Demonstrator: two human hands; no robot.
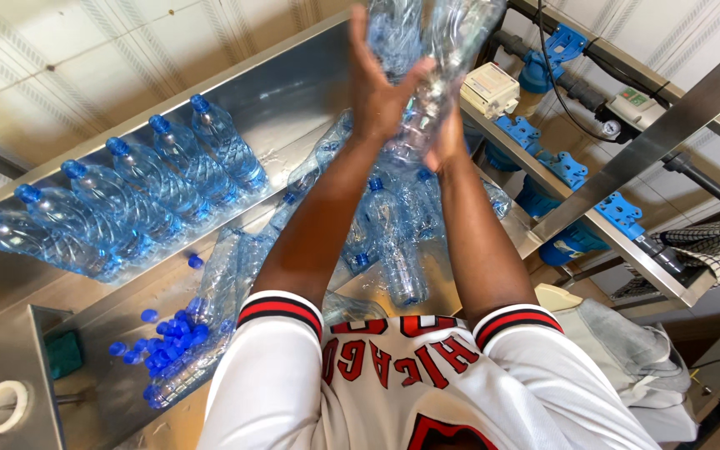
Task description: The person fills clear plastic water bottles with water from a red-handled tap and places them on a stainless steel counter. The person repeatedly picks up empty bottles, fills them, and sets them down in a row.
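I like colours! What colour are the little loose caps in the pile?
Blue: the loose caps, seen in the head view.

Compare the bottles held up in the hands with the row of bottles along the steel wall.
The held bottles look empty and clear; the row bottles look tinted blue. The held bottles show no caps in view; the row bottles each wear a blue cap. The held bottles are raised between the left hand and right hand; the row bottles lie side by side. Both are ribbed plastic bottles.
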